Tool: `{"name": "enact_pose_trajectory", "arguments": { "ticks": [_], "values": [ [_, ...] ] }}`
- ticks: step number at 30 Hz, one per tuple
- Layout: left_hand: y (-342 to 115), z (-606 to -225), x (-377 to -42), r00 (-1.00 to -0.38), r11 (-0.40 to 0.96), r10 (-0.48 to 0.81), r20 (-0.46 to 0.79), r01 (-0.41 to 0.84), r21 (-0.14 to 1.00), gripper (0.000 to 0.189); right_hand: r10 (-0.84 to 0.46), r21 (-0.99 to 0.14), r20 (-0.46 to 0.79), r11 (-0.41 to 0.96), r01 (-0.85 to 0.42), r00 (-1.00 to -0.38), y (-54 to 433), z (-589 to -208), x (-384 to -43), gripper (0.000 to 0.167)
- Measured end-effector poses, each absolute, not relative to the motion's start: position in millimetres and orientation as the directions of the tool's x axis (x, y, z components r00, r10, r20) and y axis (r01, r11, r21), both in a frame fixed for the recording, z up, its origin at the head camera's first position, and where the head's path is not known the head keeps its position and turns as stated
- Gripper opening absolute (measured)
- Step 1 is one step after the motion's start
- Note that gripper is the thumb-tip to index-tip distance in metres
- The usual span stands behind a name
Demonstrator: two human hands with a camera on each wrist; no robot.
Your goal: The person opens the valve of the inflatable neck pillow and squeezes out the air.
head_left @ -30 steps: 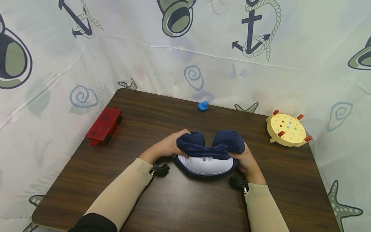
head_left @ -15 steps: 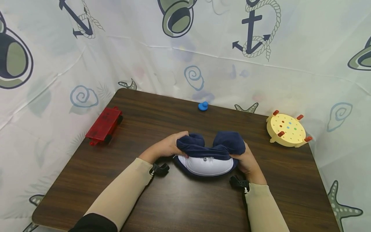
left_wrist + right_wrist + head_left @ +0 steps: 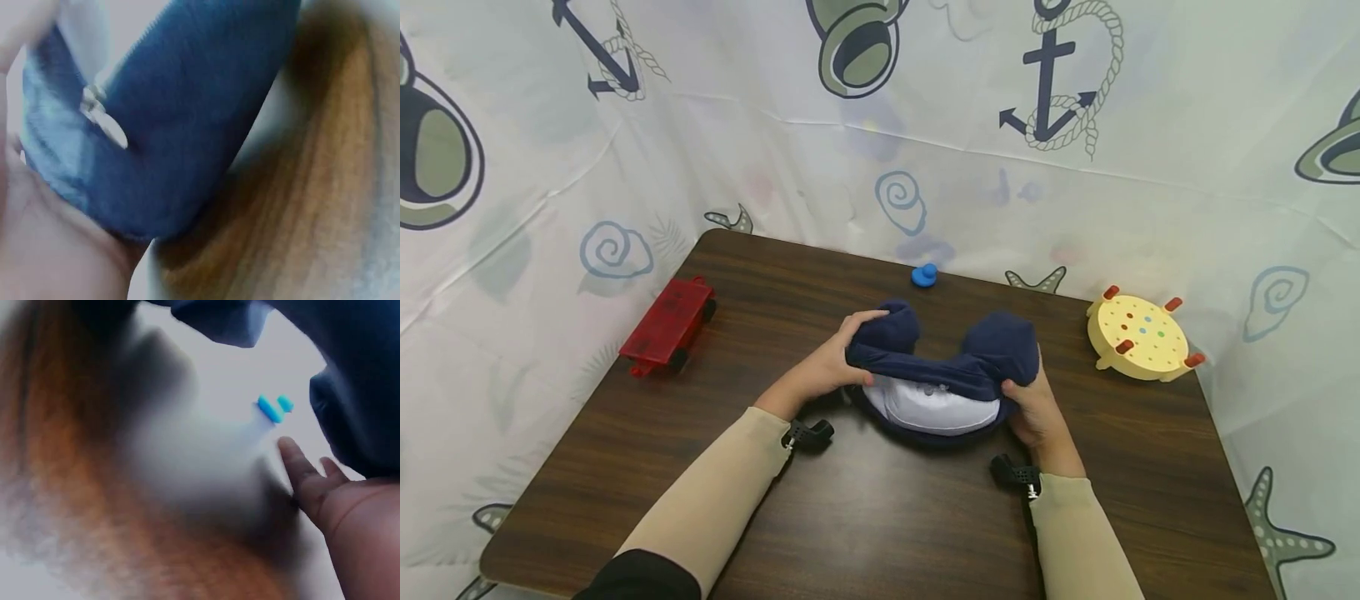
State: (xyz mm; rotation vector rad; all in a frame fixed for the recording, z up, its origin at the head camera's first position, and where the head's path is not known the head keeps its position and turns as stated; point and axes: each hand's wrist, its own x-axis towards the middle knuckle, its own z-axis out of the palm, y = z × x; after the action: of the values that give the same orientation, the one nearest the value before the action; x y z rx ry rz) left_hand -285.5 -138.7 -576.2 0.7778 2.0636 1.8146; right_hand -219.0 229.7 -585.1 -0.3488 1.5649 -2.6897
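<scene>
A navy U-shaped neck pillow (image 3: 925,367) with a white panel along its near side is held between both hands over the middle of the table, its two rounded ends pointing away. My left hand (image 3: 827,362) grips its left side, thumb in front and fingers around the outer edge. My right hand (image 3: 1036,412) holds the right side, with the thumb on the near face. In the left wrist view a pale zipper pull (image 3: 103,119) shows on the navy cloth (image 3: 187,106). Straightish fingers (image 3: 300,469) appear beside the dark fabric in the right wrist view.
On the dark wooden table (image 3: 760,292), a red toy wagon (image 3: 670,325) stands at the left. A small blue knobbed piece (image 3: 924,275) lies at the back edge. To the right is a yellow round toy (image 3: 1138,337) with red pegs. A patterned curtain (image 3: 820,167) hangs behind.
Both ends of the neck pillow have shifted up and away, spreading a little further apart. The left hand has moved forward with it; the right thumb now lies higher on the pillow.
</scene>
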Motion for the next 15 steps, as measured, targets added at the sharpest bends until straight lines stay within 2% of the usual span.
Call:
{"name": "enact_pose_trajectory", "arguments": {
  "ticks": [2, 4, 6, 8, 10, 12, 15],
  "values": [
    [-141, -576, -287, -0.846, -0.044, 0.522, 0.110, 0.102, 0.994, 0.119, -0.160, -0.804, 0.236, -0.586, -0.100, -0.959, 232, -586, -221, 0.081],
    [-142, -576, -289, -0.888, -0.080, 0.457, 0.048, 0.012, 0.997, 0.107, -0.187, -0.787, 0.237, -0.612, -0.075, -0.953, 235, -585, -221, 0.071],
    [-144, -576, -290, -0.924, -0.025, 0.381, -0.031, -0.043, 0.999, 0.091, -0.203, -0.811, 0.175, -0.585, -0.024, -0.963, 236, -583, -221, 0.059],
    [-144, -574, -291, -0.934, 0.072, 0.342, -0.104, -0.085, 0.994, 0.079, -0.193, -0.861, 0.093, -0.509, 0.018, -0.977, 237, -580, -221, 0.059],
    [-145, -573, -291, -0.930, 0.135, 0.342, -0.133, -0.091, 0.987, 0.063, -0.160, -0.895, 0.016, -0.443, 0.057, -0.987, 235, -577, -221, 0.064],
    [-145, -573, -291, -0.928, 0.142, 0.350, -0.125, -0.079, 0.987, 0.048, -0.088, -0.911, -0.030, -0.407, 0.064, -0.996, 233, -574, -221, 0.057],
    [-145, -576, -291, -0.948, 0.096, 0.314, -0.048, -0.019, 0.995, 0.032, 0.038, -0.917, -0.022, -0.399, 0.005, -0.999, 231, -576, -222, 0.042]
  ]
}}
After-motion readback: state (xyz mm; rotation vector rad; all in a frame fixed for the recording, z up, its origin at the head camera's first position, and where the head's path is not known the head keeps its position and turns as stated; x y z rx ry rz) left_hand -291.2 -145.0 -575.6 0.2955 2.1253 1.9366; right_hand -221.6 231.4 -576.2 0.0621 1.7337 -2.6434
